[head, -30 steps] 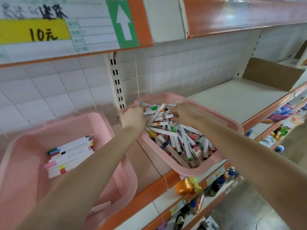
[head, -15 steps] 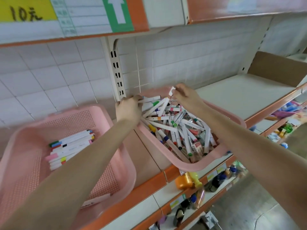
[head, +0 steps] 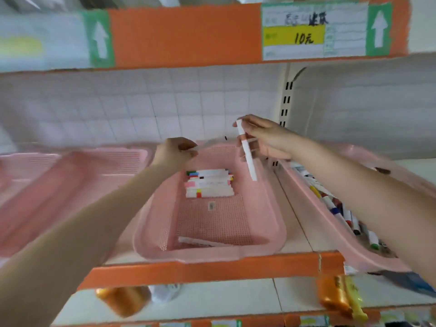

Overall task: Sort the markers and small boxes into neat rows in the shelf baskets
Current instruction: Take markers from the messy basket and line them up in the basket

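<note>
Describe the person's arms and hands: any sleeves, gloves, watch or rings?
Both are bare. The left hand and right hand wear no gloves, and no ring shows, though blur hides fine detail. The left forearm and right forearm show no sleeve, watch or band up to the frame's edge.

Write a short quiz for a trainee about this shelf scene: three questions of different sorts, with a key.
1. True or false: the right hand holds a white plastic marker over the middle pink perforated plastic basket.
2. The neat row of white markers lies at that basket's: A near end, B far end, C outside wall.
3. Fill in: the jumbled markers lie in the pink plastic basket on the ___.
Key: 1 true; 2 B; 3 right.
</note>
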{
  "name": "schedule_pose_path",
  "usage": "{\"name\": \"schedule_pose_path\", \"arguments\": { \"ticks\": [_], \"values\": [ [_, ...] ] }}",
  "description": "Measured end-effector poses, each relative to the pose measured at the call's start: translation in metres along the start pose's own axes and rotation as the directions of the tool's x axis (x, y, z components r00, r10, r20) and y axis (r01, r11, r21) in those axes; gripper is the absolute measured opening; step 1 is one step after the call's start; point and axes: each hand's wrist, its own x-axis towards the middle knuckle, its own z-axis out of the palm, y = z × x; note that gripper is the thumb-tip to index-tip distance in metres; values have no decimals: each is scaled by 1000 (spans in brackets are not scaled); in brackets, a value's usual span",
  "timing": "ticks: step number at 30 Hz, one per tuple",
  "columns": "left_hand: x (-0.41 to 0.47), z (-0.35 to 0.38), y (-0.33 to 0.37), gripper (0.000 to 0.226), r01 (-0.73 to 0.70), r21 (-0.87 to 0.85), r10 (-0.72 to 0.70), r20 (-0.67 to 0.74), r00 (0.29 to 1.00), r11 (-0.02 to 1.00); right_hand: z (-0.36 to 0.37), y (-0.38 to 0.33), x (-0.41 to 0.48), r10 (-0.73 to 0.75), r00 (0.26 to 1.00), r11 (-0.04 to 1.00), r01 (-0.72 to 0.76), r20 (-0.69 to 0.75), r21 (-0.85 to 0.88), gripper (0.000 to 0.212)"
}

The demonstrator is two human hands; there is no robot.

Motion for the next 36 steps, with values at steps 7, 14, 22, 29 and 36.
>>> {"name": "schedule_pose_path", "arguments": {
  "ticks": [7,14,22,29,36],
  "values": [
    [-27,-35,-51,33,39,48,-38,-15,999,998,40,19,42,78,992,882,-23,98,-470,35],
    [-33,-37,-70,31,46,13,-45,-54,998,999,46,43,58,32,999,715,3,37,-699,30],
    [-33,-30,-76,32,64,-30,-66,-59,996,997,46,72,77,171,985,454,-56,25,-889,33],
    [-31,-30,-75,33,63,-25,-65,-64,996,998,46,81,92,113,992,434,-105,-61,-895,29],
    [-29,-29,-76,39,78,-27,-80,-90,993,997,56,91,101,5,998,527,-57,-65,-848,28]
  ]
}}
